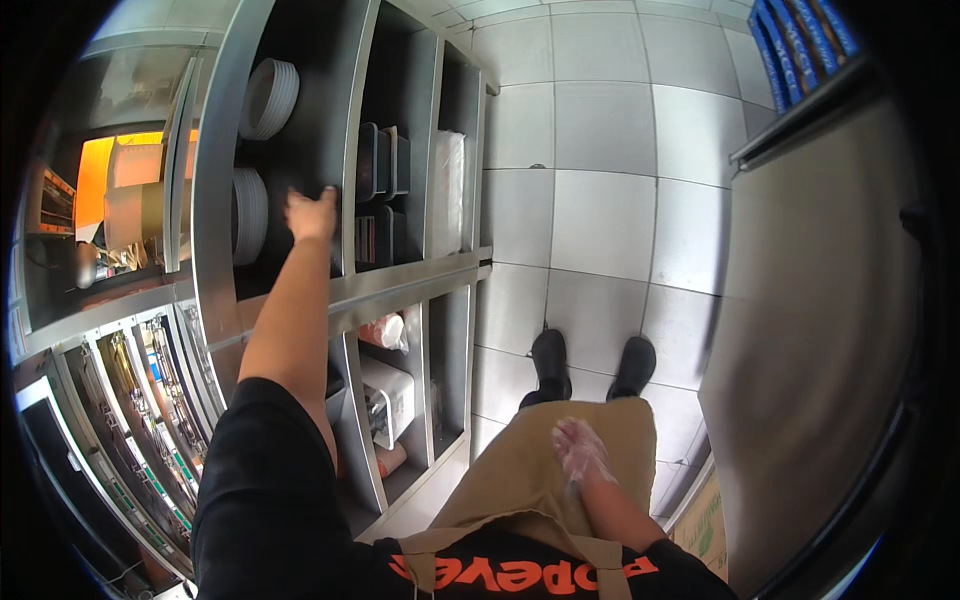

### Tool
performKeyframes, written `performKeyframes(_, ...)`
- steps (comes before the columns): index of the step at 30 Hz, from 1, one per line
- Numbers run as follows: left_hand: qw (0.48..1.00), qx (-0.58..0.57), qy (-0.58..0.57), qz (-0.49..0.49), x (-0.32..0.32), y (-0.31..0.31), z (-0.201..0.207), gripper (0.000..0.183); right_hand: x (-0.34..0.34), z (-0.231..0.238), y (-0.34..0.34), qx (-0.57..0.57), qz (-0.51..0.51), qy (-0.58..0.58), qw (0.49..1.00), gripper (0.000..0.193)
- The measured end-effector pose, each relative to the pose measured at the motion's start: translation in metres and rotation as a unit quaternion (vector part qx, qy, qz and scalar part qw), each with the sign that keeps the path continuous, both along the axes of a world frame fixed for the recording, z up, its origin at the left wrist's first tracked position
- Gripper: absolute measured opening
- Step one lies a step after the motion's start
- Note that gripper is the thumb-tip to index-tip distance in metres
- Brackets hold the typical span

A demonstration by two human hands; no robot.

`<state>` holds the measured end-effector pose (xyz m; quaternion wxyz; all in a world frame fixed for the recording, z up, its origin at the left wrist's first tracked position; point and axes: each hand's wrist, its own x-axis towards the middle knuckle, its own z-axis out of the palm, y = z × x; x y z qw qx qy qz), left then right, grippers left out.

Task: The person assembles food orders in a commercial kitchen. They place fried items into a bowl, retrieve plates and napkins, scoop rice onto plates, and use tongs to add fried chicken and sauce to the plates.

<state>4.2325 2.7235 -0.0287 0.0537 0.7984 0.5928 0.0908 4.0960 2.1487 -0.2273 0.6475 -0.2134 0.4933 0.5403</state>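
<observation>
My left arm stretches into a dark shelf compartment. The bare left hand (312,213) is open, thumb and fingers apart, and I see nothing in it. To its left stands a stack of white round dishes (248,216) on edge, apart from the fingers; a second white stack (270,100) is farther up in the same compartment. My right hand (580,452), in a clear plastic glove, hovers in front of my tan apron (510,470). Its fingers are loosely bent and apart, with no object seen in them.
Metal dividers split the shelf unit (350,130); black trays (378,160) and a clear-wrapped white pack (450,190) fill neighbouring compartments. Below is a white container (388,400). Tiled floor (600,220) lies under my feet. At right stand a metal panel (800,300) and blue boxes (800,45).
</observation>
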Motion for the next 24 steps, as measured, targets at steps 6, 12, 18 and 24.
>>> performKeyframes(6,0.962,0.129,-0.059,0.233,-0.003,0.124,0.014,0.082,0.018,0.011,0.039,0.046,-0.035,0.023,0.998,0.031)
performKeyframes(12,0.965,0.063,-0.043,0.253,-0.025,0.187,0.022,0.069,0.035,0.034,0.077,0.027,0.016,0.075,0.997,0.03)
performKeyframes(18,0.953,0.133,0.074,0.262,-0.049,0.18,0.037,0.059,0.042,0.034,0.09,0.062,0.01,0.089,0.994,0.03)
performKeyframes(24,0.951,0.134,0.137,0.242,-0.039,0.137,0.047,0.043,0.043,0.027,0.092,0.035,0.038,0.06,0.997,0.03)
